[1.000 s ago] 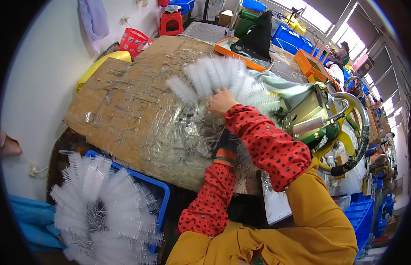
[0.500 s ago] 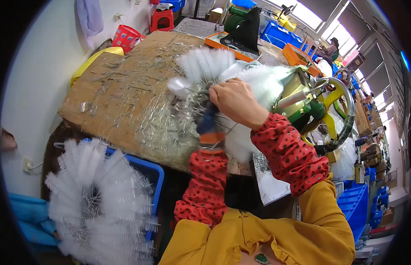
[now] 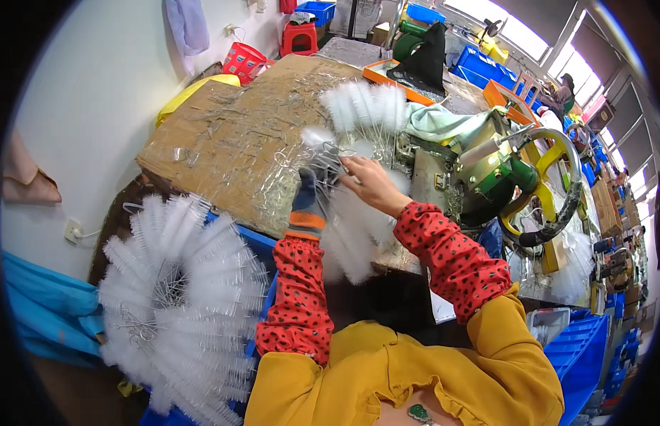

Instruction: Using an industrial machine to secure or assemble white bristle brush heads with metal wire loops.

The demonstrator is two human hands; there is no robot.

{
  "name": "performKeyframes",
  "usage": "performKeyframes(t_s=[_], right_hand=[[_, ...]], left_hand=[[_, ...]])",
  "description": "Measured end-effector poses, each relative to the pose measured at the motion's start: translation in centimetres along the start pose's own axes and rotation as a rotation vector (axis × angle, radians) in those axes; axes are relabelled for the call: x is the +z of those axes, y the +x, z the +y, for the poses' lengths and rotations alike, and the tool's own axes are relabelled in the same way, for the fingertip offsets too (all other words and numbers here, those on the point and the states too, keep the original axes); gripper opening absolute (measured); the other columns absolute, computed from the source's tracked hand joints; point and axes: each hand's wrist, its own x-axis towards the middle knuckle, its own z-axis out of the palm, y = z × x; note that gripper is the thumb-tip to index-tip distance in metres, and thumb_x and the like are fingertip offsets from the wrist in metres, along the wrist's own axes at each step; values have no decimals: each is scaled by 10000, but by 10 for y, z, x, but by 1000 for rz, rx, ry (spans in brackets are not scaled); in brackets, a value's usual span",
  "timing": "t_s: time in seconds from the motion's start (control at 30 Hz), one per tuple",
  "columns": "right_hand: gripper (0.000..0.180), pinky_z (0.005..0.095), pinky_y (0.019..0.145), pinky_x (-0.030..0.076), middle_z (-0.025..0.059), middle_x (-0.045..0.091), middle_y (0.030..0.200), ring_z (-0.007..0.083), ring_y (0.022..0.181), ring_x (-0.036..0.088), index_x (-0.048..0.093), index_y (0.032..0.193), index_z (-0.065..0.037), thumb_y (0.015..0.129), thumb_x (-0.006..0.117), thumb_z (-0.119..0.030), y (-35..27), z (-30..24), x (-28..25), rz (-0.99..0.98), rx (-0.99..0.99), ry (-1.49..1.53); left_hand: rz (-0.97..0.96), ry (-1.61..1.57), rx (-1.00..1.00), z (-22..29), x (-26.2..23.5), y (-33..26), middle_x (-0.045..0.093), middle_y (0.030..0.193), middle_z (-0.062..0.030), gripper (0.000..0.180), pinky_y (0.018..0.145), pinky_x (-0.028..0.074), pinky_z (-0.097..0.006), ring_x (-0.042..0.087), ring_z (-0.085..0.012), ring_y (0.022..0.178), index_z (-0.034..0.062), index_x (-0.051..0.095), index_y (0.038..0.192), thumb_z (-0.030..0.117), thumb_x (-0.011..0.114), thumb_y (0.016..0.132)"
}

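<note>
White-bristled bottle brushes with bare wire handles fan out under my hands, some of their bristles smeared by motion. My left hand, in a dark glove with an orange and grey cuff, is closed around the bunched wire stems. Bare, my right hand pinches at the same wires from the right, its fingertips partly hidden among them. Just beyond lies another row of white brushes on the worktable. A large heap of similar brushes, looped wire ends towards its middle, rests in a blue crate at lower left.
Cardboard and clear tape cover the worktable. To the right stands a green machine with a yellow-spoked handwheel; a pale cloth lies behind it. An orange tray holds a black cone-shaped thing.
My right hand has come down from across my left wrist to its right side. The held brushes have swung from beside the machine towards my body, uncovering the cloth. The whole view has shifted.
</note>
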Motion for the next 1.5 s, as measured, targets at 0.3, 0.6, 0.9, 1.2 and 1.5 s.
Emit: performKeyframes(t_s=[0.3, 0.6, 0.9, 1.2, 1.5], right_hand=[[260, 405, 842, 338, 158, 504, 1046, 320, 1014, 421, 517, 978, 28, 741, 488, -74, -36, -12, 8, 65, -8, -176], [449, 341, 881, 365, 94, 528, 1053, 267, 1030, 451, 510, 1080, -104, 653, 476, 34, 19, 39, -49, 58, -240, -66], [364, 379, 769, 400, 141, 560, 987, 286, 892, 528, 547, 1048, -90, 689, 489, -106, 36, 32, -7, -723, -43, 259], [184, 297, 621, 394, 70, 479, 726, 187, 686, 483, 544, 847, -2, 701, 554, -113, 12, 30, 0, -14, -102, 650], [196, 262, 676, 431, 39, 595, 780, 108, 742, 529, 584, 877, -7, 775, 562, -173, -6, 68, 22, 29, 531, 1319]], left_hand=[[334, 300, 270, -23, 21, 21, 588, 695, -35, 74, 520, 451, -261, 533, -113, 572, 8, 578, 697, 59, 631, 691], [311, 156, 85, 18, 16, 5, 450, 552, 5, 86, 423, 427, -268, 440, -97, 455, 87, 494, 685, 95, 535, 760], [-269, 56, -83, 46, -35, 23, 392, 533, 8, 166, 503, 394, -276, 425, -114, 512, 86, 468, 700, 197, 531, 806], [-233, 144, -311, 91, 53, 41, 524, 615, -50, 214, 692, 432, -335, 510, -188, 628, 87, 494, 796, 298, 485, 832], [-445, 43, -417, 42, 49, 72, 535, 1029, -157, 720, 798, 412, -385, 515, -278, 905, 6, 480, 1062, 615, 502, 677]])
